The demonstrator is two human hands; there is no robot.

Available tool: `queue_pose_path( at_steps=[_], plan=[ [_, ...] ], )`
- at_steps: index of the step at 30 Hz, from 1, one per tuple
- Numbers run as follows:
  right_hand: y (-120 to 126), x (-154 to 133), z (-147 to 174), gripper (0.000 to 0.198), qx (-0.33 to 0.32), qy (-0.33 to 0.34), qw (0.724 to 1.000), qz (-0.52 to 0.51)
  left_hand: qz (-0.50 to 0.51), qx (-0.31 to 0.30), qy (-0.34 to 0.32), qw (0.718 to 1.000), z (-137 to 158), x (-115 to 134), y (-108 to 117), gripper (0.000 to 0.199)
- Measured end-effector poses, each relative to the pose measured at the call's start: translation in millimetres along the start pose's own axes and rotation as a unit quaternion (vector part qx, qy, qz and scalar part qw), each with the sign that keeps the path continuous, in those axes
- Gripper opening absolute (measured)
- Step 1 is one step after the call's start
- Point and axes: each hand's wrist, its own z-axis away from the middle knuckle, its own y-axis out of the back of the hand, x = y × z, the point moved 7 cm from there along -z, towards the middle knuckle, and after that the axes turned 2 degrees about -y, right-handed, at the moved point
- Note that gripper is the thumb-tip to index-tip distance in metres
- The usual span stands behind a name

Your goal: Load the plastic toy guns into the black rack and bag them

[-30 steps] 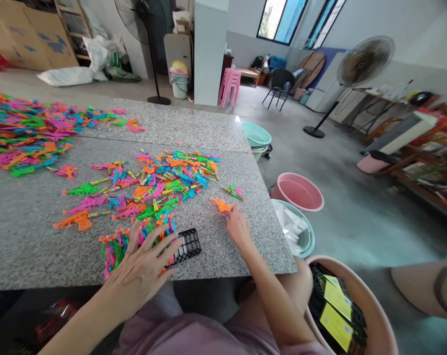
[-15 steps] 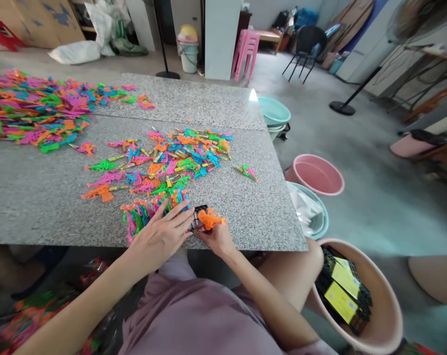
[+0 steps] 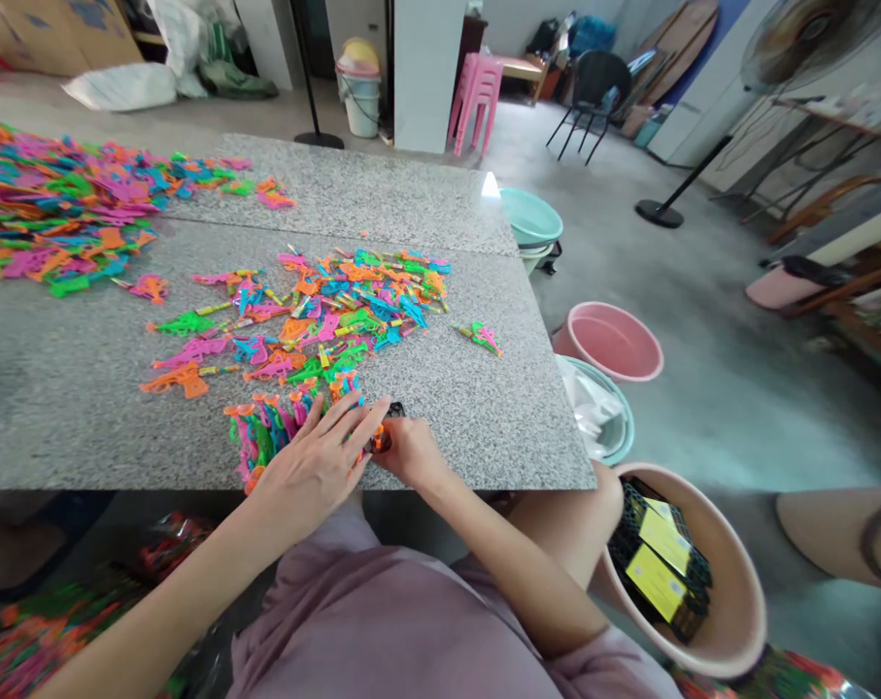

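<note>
My left hand (image 3: pixel 316 466) lies with fingers stretched over a row of upright toy guns (image 3: pixel 272 422) in pink, green, blue and orange, packed side by side at the table's front edge. Close against its fingertips, my right hand (image 3: pixel 412 451) is closed on an orange toy gun (image 3: pixel 378 439), of which only a small part shows. This gun is at the right end of the row, by a black plastic tray (image 3: pixel 395 410) whose corner sticks out behind the fingers. Most of the tray is hidden by both hands.
Loose toy guns (image 3: pixel 359 301) are spread on the speckled stone table (image 3: pixel 484 417), with a larger heap (image 3: pixel 61 204) at the far left. On the floor to the right stand a pink basin (image 3: pixel 615 340) and a tub (image 3: pixel 731 544) holding black trays with yellow cards.
The orange toy gun, upright above my right hand before, has gone down between the hands to the row's end. My right hand has turned over it. The whole view has shifted slightly.
</note>
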Motion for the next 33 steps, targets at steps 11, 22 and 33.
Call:
queue_pose_path(
  at_steps=[11,22,33],
  plan=[
    [-7.9,4.7,-0.4,0.022,-0.002,0.007,0.998,0.058,-0.004,-0.006,0.022,1.000,2.5,-4.1,-5.4,0.068],
    [4.9,2.8,-12.5,0.016,-0.029,0.061,0.996,0.056,-0.047,0.055,-0.021,0.997,6.1,-6.0,-10.1,0.035],
    [83.0,128.7,-33.5,0.025,0.156,-0.077,0.947,0.269,0.014,0.073,0.020,0.997,15.1,-11.0,-19.3,0.038]
  ],
)
